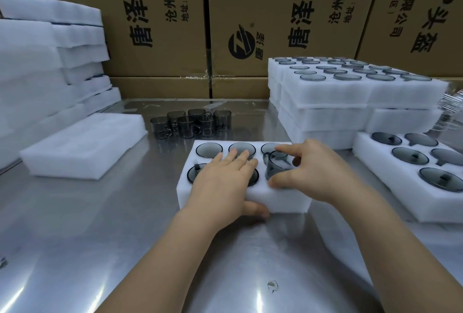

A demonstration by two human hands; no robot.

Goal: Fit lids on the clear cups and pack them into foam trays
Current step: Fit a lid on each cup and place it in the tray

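Note:
A white foam tray (288, 201) lies in front of me on the steel table, with grey-tinted clear cups sunk in its round holes, such as the one at the far left (208, 149). My left hand (223, 182) rests flat on the tray's top, fingers straight over the near holes, thumb against its front wall. My right hand (313, 169) grips a smoky clear cup (276, 166) standing partly out of the near right hole. Several loose cups (190, 123) stand in a cluster behind the tray.
An empty foam tray (85, 147) lies at the left, before a tall stack of foam pieces (50, 62). Stacked filled trays (350, 97) stand at the back right, and a tray of lids (390, 187) at the right. Cardboard boxes (175, 24) wall the back.

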